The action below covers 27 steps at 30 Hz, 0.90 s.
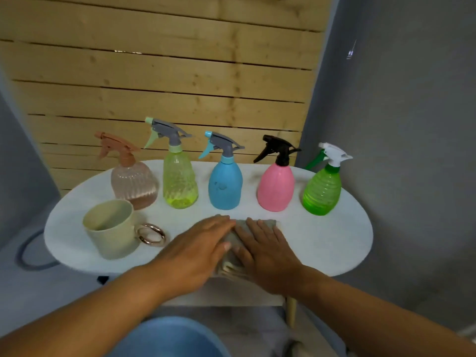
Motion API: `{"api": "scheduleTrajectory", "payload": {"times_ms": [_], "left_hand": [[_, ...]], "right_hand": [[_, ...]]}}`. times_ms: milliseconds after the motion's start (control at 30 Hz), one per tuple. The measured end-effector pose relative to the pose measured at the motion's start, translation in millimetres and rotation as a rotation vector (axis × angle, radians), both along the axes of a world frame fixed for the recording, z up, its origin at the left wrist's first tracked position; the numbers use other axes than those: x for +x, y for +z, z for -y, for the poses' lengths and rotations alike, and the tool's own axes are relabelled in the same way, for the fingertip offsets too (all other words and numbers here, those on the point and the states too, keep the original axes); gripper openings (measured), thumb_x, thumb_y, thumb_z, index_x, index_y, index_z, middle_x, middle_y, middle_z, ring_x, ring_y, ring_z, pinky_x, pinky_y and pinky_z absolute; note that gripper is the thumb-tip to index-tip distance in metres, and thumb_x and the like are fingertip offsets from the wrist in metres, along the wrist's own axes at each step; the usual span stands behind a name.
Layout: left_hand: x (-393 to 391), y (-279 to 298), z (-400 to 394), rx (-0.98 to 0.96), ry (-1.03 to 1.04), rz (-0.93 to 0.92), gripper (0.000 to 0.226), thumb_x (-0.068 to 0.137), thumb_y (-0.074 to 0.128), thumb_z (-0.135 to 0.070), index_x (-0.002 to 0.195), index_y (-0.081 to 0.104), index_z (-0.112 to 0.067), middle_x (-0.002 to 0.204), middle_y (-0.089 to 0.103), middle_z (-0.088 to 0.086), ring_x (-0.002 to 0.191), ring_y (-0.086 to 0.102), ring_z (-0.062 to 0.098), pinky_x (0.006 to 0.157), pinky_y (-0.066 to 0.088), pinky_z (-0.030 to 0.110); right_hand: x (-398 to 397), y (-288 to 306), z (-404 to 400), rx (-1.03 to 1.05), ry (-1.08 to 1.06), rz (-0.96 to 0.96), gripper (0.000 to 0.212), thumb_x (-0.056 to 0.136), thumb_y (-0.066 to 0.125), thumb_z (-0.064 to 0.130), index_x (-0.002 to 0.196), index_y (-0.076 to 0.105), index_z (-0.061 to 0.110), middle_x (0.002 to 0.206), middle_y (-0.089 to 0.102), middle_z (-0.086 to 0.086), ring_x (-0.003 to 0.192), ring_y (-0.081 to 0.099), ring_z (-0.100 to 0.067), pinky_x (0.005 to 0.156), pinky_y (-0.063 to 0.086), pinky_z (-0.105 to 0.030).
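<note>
Head view: left hand (pixel 199 249) & right hand (pixel 266 253) are lying flat, fingers straight, pressing a folded grey-beige cloth (pixel 238 229) at lower centre of frame, near the front edge of the white oval table (pixel 334 243). Cloth is looking soft, layered folds showing at its near end. Left of it a matte cream mug (pixel 112 231) w/ shiny ring handle is standing. Behind, five plastic spray bottles (pixel 226 186) are lining up, ribbed or smooth.
</note>
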<state>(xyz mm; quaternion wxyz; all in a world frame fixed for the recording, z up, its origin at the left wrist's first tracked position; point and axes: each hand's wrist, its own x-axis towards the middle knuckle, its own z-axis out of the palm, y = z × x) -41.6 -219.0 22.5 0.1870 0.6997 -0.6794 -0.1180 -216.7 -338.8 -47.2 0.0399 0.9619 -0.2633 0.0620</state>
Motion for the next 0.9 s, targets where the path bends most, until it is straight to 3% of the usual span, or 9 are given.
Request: {"api": "scheduleTrajectory", "payload": {"times_ms": [67, 233, 333, 433, 500, 633, 700, 800, 900], "left_hand": [[-20.2, -18.9, 15.8, 0.109, 0.000, -0.016, 0.057, 0.110, 0.036, -0.040, 0.163, 0.017, -0.030, 0.170, 0.012, -0.013, 0.155, 0.009, 0.003, 0.112, -0.004, 0.005], [-52.7, -36.2, 46.2, 0.161, -0.064, 0.023, 0.059, 0.111, 0.028, -0.040, 0.165, 0.008, -0.026, 0.172, 0.003, -0.009, 0.157, 0.005, 0.008, 0.128, 0.005, 0.027], [-78.6, -31.9, 61.7, 0.145, -0.153, 0.067, 0.060, 0.112, 0.029, -0.036, 0.165, 0.007, -0.022, 0.173, 0.002, -0.005, 0.158, 0.004, 0.011, 0.127, 0.002, 0.025], [-105.4, -26.7, 84.7, 0.147, -0.226, 0.118, 0.063, 0.111, 0.035, -0.030, 0.165, 0.004, -0.014, 0.173, -0.001, 0.003, 0.159, 0.001, 0.017, 0.125, 0.000, 0.026], [-118.2, -25.6, 97.6, 0.166, -0.263, 0.171, 0.068, 0.110, 0.041, -0.027, 0.164, 0.005, -0.010, 0.173, 0.000, 0.007, 0.159, 0.001, 0.021, 0.127, 0.001, 0.031], [-119.7, -24.3, 104.4, 0.187, -0.308, 0.269, 0.067, 0.110, 0.037, -0.037, 0.164, 0.006, -0.011, 0.173, 0.001, 0.007, 0.159, 0.000, 0.022, 0.128, 0.002, 0.039], [-112.9, -25.8, 99.6, 0.218, -0.327, 0.281, 0.073, 0.108, 0.030, -0.053, 0.165, 0.001, -0.017, 0.173, -0.006, 0.002, 0.159, -0.007, 0.017, 0.129, -0.003, 0.040], [-105.9, -30.8, 90.4, 0.239, -0.360, 0.314, 0.082, 0.103, 0.031, -0.065, 0.165, -0.004, -0.024, 0.172, -0.012, -0.003, 0.158, -0.012, 0.013, 0.128, -0.007, 0.038], [-105.1, -28.2, 88.1, 0.157, -0.365, 0.337, 0.068, 0.108, 0.032, -0.052, 0.165, 0.009, -0.022, 0.173, 0.002, 0.000, 0.159, 0.002, 0.017, 0.128, 0.000, 0.034]], "right_hand": [[-5.2, 5.5, -4.9, 0.069, -0.095, 0.074, 0.056, 0.108, 0.013, 0.047, 0.142, 0.045, 0.016, 0.141, 0.059, -0.017, 0.125, 0.060, -0.039, 0.099, 0.050, -0.058], [-41.5, 1.2, 21.2, -0.021, -0.109, 0.086, 0.051, 0.100, 0.037, 0.042, 0.133, 0.064, 0.014, 0.137, 0.062, -0.017, 0.122, 0.062, -0.037, 0.097, 0.051, -0.056], [-72.6, 7.7, 35.5, 0.022, -0.198, -0.011, 0.062, 0.106, 0.017, 0.052, 0.136, 0.061, 0.021, 0.141, 0.060, -0.014, 0.125, 0.061, -0.033, 0.098, 0.049, -0.056], [-101.2, 17.6, 51.4, 0.055, -0.278, -0.069, 0.104, 0.080, -0.026, 0.076, 0.157, 0.029, 0.033, 0.166, 0.025, -0.004, 0.152, 0.027, -0.024, 0.121, 0.019, -0.052], [-114.7, 24.2, 58.0, 0.179, -0.343, -0.120, 0.119, 0.057, -0.040, 0.081, 0.160, 0.003, 0.041, 0.170, -0.001, 0.003, 0.156, -0.001, -0.016, 0.124, -0.003, -0.046], [-112.6, 22.2, 62.7, 0.207, -0.371, -0.140, 0.122, 0.059, -0.042, 0.079, 0.161, 0.007, 0.035, 0.170, 0.005, 0.000, 0.156, 0.000, -0.019, 0.123, -0.004, -0.049], [-108.6, 17.2, 61.8, 0.165, -0.408, -0.045, 0.103, 0.080, -0.023, 0.069, 0.159, 0.024, 0.024, 0.167, 0.022, -0.005, 0.154, 0.015, -0.023, 0.124, 0.005, -0.048], [-108.2, 14.0, 49.8, 0.151, -0.412, 0.136, 0.091, 0.090, 0.000, 0.064, 0.153, 0.039, 0.012, 0.159, 0.037, -0.011, 0.149, 0.030, -0.026, 0.125, 0.009, -0.038], [-113.2, 15.5, 38.8, 0.265, -0.322, 0.074, 0.118, 0.070, -0.029, 0.082, 0.161, 0.017, 0.022, 0.168, 0.013, -0.003, 0.156, 0.006, -0.017, 0.119, -0.012, -0.024]]}}
